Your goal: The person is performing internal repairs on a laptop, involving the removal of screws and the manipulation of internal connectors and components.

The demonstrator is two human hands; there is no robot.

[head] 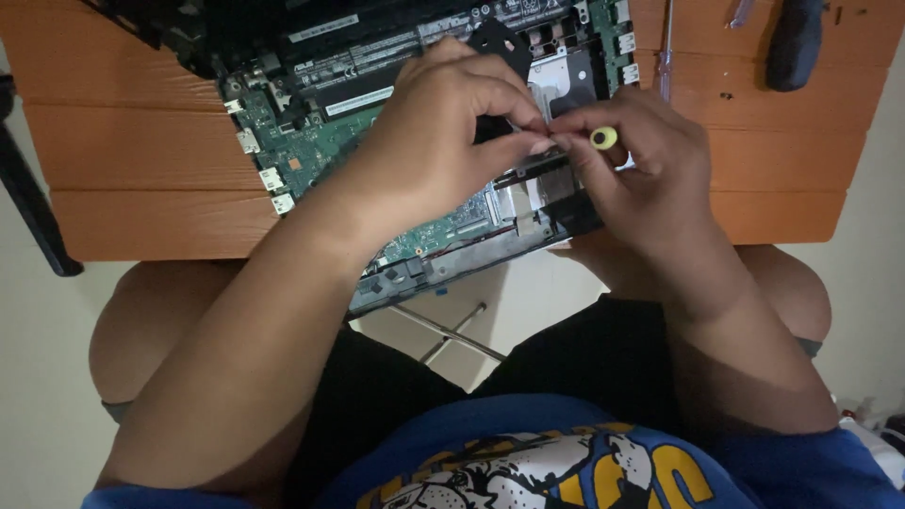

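My lap: I sit with my knees under the near edge of the orange table (141, 221); the opened laptop (396, 141) overhangs that edge toward me, likely so the corner I work on sits close under my eyes.

Right hand: my right hand (650, 203) wraps around the laptop's near right corner from below and the side, steadying it; thumb and forefinger are pressed together on the shaft of a small screwdriver with a yellow-green cap (603, 138), held upright so the tip meets the board squarely.

Left hand: my left hand (443, 141) comes over the board, its thumb and forefinger pinched together right at the screwdriver's tip, apparently on something tiny there; what it is I cannot tell, my fingers cover it.

Laptop shell: it serves as the tray here, bottom cover off, holding the green circuit board (311, 151), a black battery strip with white labels (358, 66) on its far side, and a silvery drive bay (566, 85) on the right.

Far right: a slim screwdriver (666, 47) and a dark-handled tool (795, 42) lie on the table, well apart from my hands.
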